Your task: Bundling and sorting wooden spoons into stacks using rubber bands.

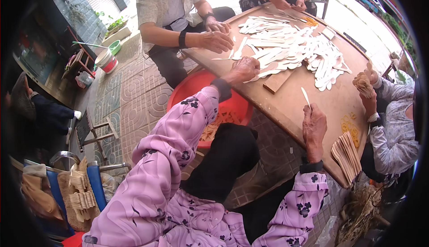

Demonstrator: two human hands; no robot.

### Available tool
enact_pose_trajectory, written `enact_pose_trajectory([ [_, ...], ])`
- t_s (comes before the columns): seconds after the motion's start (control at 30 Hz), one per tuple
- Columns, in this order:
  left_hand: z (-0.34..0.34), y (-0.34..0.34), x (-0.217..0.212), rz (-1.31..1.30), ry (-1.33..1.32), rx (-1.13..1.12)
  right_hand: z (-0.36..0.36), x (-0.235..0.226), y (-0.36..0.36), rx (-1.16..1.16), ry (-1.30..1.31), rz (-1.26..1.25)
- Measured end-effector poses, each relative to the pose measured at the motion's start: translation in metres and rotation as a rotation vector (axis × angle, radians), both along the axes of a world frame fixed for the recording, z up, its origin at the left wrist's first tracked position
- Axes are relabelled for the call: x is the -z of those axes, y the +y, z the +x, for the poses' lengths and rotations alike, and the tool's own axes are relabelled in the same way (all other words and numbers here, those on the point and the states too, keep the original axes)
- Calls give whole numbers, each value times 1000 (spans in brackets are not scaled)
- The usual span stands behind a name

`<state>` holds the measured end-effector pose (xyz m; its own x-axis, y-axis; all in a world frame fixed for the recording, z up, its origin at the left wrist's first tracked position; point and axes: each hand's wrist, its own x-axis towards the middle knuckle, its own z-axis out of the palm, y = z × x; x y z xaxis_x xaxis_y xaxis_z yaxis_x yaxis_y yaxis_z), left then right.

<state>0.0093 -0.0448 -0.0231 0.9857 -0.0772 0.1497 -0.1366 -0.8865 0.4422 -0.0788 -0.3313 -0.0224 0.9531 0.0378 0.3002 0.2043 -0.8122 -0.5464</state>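
Note:
My left hand (243, 69) reaches out over the brown table (290, 104) and rests with closed fingers on the near edge of a heap of pale flat wooden spoons (290, 46). My right hand (314, 124) stands at the table's near edge and pinches one thin pale wooden spoon (305, 96) upright. Both arms wear pink flowered sleeves with black wrist cuffs. A neat stack of wooden pieces (346, 153) lies just right of my right hand. Yellow rubber bands (349, 126) lie beside it.
A red basin (196, 88) with wooden pieces sits under the table by my knees. Another person's hands (214, 37) sort spoons across the table. A person at the right holds a bundle (363, 84). A small wooden stool (96, 130) stands on the paved floor at left.

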Motion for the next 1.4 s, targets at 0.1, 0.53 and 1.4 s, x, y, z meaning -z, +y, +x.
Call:
enact_pose_trajectory([
  [0.1, 1, -4, 2, 16, -12, 7, 0, -1, 0, 4, 15, -5],
  [0.53, 5, 1, -1, -49, 15, 16, -2, -1, -2, 8, -2, 2],
  [1.4, -15, -42, -11, 289, 4, 293, 9, 14, -7, -217, 331, 869],
])
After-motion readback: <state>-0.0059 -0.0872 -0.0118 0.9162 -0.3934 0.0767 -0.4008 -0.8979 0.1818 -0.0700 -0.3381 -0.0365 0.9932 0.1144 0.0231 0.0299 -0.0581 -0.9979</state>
